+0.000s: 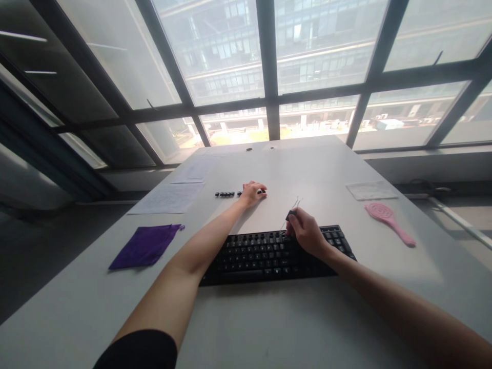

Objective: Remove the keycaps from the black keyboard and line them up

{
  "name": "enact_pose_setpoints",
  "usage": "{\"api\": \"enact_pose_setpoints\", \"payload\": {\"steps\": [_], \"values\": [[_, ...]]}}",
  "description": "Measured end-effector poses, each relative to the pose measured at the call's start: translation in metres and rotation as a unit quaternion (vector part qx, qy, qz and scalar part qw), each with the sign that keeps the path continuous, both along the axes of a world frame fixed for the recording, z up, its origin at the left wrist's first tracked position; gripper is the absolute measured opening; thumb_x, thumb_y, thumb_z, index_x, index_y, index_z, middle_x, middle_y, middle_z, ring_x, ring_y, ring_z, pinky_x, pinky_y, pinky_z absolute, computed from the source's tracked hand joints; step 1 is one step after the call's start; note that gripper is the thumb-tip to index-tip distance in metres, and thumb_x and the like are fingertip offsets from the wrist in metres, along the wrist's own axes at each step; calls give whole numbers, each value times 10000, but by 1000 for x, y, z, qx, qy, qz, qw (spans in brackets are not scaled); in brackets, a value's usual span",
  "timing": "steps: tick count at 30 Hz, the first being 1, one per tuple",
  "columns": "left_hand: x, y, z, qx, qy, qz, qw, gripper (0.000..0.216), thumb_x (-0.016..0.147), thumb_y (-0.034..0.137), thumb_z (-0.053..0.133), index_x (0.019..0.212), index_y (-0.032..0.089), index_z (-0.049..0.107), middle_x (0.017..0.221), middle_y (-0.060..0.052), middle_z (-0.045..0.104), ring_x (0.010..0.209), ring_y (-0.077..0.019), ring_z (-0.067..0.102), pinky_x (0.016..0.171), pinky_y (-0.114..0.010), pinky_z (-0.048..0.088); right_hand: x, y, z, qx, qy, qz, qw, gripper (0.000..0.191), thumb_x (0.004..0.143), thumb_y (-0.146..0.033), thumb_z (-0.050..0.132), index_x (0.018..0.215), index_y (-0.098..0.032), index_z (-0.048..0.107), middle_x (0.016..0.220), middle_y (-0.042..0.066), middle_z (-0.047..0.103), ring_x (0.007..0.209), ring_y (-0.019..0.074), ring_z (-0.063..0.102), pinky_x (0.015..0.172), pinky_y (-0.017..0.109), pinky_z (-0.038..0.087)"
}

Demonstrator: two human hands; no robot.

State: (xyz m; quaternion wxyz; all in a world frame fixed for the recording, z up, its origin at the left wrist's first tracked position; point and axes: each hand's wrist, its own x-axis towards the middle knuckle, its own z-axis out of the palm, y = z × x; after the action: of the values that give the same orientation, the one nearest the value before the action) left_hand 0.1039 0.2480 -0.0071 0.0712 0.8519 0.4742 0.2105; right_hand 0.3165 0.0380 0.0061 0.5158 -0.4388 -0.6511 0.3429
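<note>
A black keyboard (246,259) lies on the white table; along its top row bare switches seem to show where caps are off. My right hand (307,231) is closed around the black handle of a wire keycap puller (291,215), above the keyboard's upper right part. Thin wire prongs stick out at both ends of the handle. Beyond the keyboard, my left hand (252,194) rests low over the table, thumb and finger closed about a small black keycap (262,191). Left of that hand, several loose keycaps (225,194) lie in a row.
A purple drawstring pouch (144,247) and white paper sheets (167,199) lie on the left. To the right are a pink hairbrush (388,220) and a flat, pale, translucent packet (371,190). Tall windows (319,46) stand beyond the table's far edge.
</note>
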Motion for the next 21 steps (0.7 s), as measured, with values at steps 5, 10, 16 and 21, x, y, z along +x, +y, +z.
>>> {"api": "enact_pose_setpoints", "payload": {"steps": [5,10,16,21], "values": [[-2,0,-3,-1,-8,9,1000,225,828,287,690,1047,243,709,1092,-45,733,1139,-272,530,997,-447,300,0,0,1,1,1,0,1000,197,991,-312,448,828,-220,505,626,-18,619,549,142,560,589,281,426],[-3,-3,-1,-5,-18,10,1000,270,816,263,709,1083,234,695,1084,-48,734,1136,-268,534,996,-442,322,0,0,1,1,12,-2,1000,220,992,-347,454,817,-221,497,638,-14,619,549,142,563,579,281,435],[3,-12,30,27,-57,-3,998,328,842,225,680,1169,225,657,1184,-54,689,1182,-252,511,1017,-417,357,-1,0,1,-5,37,-2,999,258,994,-409,450,817,-223,482,638,-11,611,545,143,570,557,276,444],[31,-61,63,71,-69,-40,994,224,888,132,578,1042,226,712,1123,-55,701,1117,-253,557,1013,-442,396,3,1,7,12,49,-20,999,230,997,-360,438,819,-221,483,664,-2,615,570,141,564,574,271,446]]}}
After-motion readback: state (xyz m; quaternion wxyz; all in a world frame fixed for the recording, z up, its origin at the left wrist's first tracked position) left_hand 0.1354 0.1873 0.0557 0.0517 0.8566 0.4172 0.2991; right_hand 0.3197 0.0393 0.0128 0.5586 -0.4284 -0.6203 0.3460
